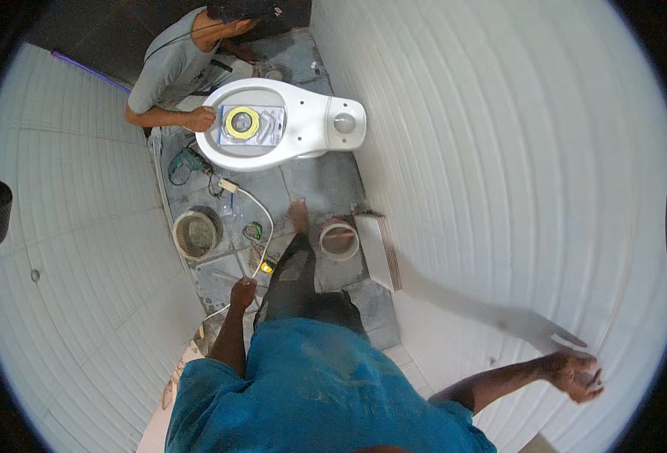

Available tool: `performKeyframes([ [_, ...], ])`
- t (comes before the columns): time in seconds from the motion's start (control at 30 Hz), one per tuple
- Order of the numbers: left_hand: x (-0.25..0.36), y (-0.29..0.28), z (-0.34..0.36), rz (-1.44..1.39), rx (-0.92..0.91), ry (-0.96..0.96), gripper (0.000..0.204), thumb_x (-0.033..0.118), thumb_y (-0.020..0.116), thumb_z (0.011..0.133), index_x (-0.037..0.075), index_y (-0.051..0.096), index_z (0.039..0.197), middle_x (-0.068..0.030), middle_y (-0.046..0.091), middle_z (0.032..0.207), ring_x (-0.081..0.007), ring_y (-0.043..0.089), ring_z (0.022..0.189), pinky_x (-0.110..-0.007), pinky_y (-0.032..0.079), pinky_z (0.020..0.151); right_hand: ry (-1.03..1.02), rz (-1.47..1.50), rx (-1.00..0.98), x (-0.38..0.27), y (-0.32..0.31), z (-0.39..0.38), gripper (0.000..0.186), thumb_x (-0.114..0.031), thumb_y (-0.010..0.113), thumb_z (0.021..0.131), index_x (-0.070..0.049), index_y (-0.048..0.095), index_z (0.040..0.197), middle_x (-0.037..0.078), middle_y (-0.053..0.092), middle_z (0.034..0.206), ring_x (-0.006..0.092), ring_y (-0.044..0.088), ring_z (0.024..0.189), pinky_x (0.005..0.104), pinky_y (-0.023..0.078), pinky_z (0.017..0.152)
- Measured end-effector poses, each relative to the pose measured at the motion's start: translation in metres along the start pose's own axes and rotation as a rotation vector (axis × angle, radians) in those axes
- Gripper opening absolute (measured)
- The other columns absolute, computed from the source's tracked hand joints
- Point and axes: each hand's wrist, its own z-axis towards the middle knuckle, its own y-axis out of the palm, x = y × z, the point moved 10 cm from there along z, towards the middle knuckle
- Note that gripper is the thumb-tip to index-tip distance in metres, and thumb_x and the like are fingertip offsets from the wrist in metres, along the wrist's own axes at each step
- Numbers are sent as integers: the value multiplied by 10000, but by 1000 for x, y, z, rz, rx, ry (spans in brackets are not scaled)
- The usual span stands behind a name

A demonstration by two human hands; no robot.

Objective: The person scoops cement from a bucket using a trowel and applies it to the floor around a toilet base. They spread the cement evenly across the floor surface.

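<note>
fingers of the left hand (243,293) are curled round the white cord (271,219), pressed together on it as far as i can see. the right hand (575,374) is stretched well out to the side, close to the white wall (500,151), its fingers bent and partly apart; whether they pinch anything, i cannot tell from where i stand. an arm-shaped shadow falls on the wall beside it.

from the left hand the cord bends up across the grey floor tiles (326,181) to a pale socket block (228,186), which lies just beside a green drill (186,164). near the cord's curve are a small green coil (253,230) and a yellow thing (268,266) too small to make out. a bucket (176,235) stands on the left, a pail (323,243) on the right, and next to the pail a stack of tiles (375,249) leans at the wall.

farther off is a white toilet bowl (308,124), with a packet (271,136) and a yellow ring (231,123) over its opening. another person (175,72) crouches there, one hand at the rim.
</note>
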Motion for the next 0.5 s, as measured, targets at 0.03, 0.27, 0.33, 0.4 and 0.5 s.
performKeyframes([
  [0.03, 36, 1, 20, 55, -5, 82, 133, 199, 603, 845, 73, 588, 883, -38, 577, 803, -174, 600, 785, -311, 503, 631, -35, 28, -3, -24, 18, 3, 395, -381, 634, 867, -50, 544, 1062, 145, 453, 1209, 263, 465, 1083, 418, 402, 910],
  [0.27, 209, 30, 130, 67, 42, 165, 291, 299, 535, 895, 30, 591, 992, -45, 587, 782, -139, 580, 695, -292, 487, 618, -130, 358, -44, -180, 146, -4, 330, -255, 621, 890, -8, 503, 1075, 168, 449, 1240, 227, 494, 1072, 359, 444, 903],
  [0.33, 233, 48, 149, 2, 4, 231, 312, 319, 539, 894, 25, 592, 984, -42, 585, 751, -129, 575, 677, -293, 488, 614, -129, 194, -29, -203, 159, -7, 406, -302, 626, 881, 6, 494, 1109, 188, 441, 1274, 243, 461, 1135, 375, 400, 965],
  [0.4, 208, 71, 168, -228, -60, -28, 311, 328, 542, 893, 30, 592, 963, -41, 585, 732, -133, 578, 668, -296, 489, 615, -132, 31, -20, -214, 165, -7, 483, -350, 632, 872, 21, 485, 1143, 207, 433, 1309, 259, 428, 1198, 391, 357, 1026],
  [0.5, 206, 83, 177, -23, -36, 204, 255, 297, 533, 887, 55, 595, 941, -70, 605, 757, -204, 609, 710, -333, 500, 641, -261, -52, -160, -227, 181, -7, 431, -369, 558, 909, -4, 487, 1128, 211, 415, 1319, 286, 380, 1242, 436, 300, 1039],
])
